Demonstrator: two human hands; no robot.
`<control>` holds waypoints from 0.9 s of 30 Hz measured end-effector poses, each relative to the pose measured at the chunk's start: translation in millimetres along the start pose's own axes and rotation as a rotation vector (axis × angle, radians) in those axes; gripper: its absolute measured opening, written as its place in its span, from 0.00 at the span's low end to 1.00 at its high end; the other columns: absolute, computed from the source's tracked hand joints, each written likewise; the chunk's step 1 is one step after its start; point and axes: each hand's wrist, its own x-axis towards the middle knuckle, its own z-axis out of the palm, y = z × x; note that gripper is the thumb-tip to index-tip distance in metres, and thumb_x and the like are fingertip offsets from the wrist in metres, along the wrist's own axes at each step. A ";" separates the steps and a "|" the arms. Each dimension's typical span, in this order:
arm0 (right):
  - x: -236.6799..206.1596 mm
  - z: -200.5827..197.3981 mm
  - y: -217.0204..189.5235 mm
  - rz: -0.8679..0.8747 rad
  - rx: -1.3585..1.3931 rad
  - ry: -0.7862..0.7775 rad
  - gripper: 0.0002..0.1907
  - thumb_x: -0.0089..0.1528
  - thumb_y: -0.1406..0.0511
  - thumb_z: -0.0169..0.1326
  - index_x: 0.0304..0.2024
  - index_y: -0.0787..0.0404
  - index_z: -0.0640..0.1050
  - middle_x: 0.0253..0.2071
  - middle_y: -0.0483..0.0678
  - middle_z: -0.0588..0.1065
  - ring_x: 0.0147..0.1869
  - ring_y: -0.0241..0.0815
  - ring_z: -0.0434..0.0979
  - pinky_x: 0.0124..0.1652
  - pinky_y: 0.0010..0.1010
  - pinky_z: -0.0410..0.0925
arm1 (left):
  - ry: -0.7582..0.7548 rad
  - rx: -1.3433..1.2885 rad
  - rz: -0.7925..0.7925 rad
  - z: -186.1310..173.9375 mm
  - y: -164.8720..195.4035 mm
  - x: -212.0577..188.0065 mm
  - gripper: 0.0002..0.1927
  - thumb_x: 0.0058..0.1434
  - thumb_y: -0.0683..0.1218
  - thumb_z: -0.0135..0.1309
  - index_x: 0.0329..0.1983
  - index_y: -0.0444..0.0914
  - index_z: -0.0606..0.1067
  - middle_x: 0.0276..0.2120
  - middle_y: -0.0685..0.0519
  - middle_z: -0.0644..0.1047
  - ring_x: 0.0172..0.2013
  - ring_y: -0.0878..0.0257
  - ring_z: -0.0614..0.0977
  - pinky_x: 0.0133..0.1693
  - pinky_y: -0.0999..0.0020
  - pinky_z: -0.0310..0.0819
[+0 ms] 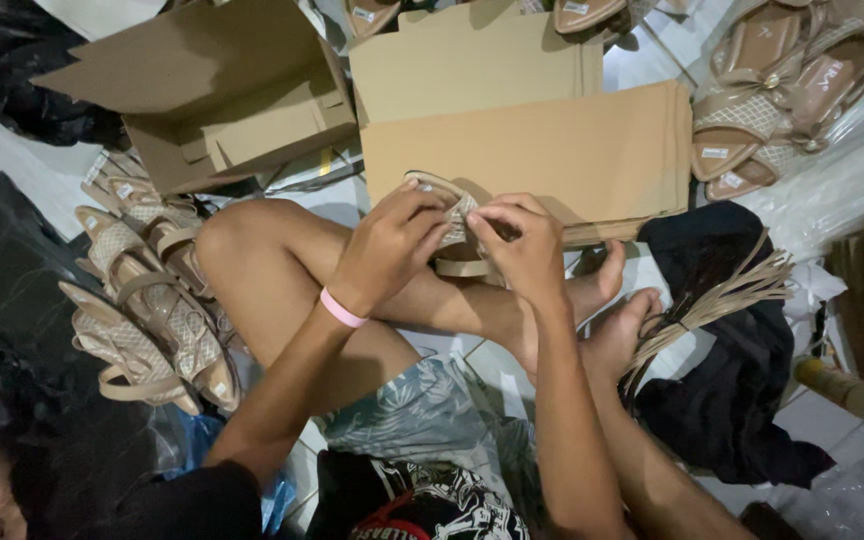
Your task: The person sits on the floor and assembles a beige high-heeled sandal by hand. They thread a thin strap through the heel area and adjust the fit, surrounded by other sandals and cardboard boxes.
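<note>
I hold a beige sandal (449, 262) over my crossed legs with both hands. My left hand (387, 245), with a pink band on its wrist, grips the sandal's left side and woven strap. My right hand (522, 245) pinches the strap at its right side, the fingertips of both hands nearly touching. Most of the sandal is hidden under my fingers.
A pile of beige sandals (147, 300) lies at my left knee. More sandals (777, 90) lie at the upper right. Flat cardboard sheets (522, 130) and an open cardboard box (222, 100) sit ahead. A bundle of beige strips (722, 295) rests on black cloth (742, 390) at the right.
</note>
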 end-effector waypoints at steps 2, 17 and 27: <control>-1.3 2.7 1.8 -0.002 -0.001 -0.007 0.09 0.60 0.64 0.66 0.38 0.63 0.85 0.41 0.50 0.80 0.42 0.40 0.82 0.42 0.28 0.72 | 0.030 0.052 0.003 2.1 2.7 -4.7 0.08 0.61 0.40 0.61 0.42 0.33 0.77 0.47 0.48 0.78 0.52 0.48 0.80 0.59 0.57 0.73; -17.6 -2.0 26.3 0.153 0.181 -0.038 0.11 0.65 0.69 0.59 0.50 0.63 0.83 0.48 0.52 0.81 0.46 0.43 0.79 0.46 0.31 0.69 | 0.060 0.133 -0.024 5.3 18.9 -5.6 0.08 0.59 0.41 0.61 0.42 0.38 0.79 0.45 0.52 0.78 0.43 0.53 0.81 0.46 0.57 0.77; -25.1 11.4 6.9 -0.269 -0.140 0.105 0.13 0.60 0.71 0.65 0.48 0.62 0.83 0.48 0.50 0.80 0.51 0.48 0.81 0.49 0.36 0.73 | -0.092 0.265 0.023 8.1 13.5 -3.3 0.10 0.58 0.38 0.54 0.44 0.37 0.76 0.49 0.52 0.77 0.46 0.55 0.83 0.39 0.62 0.79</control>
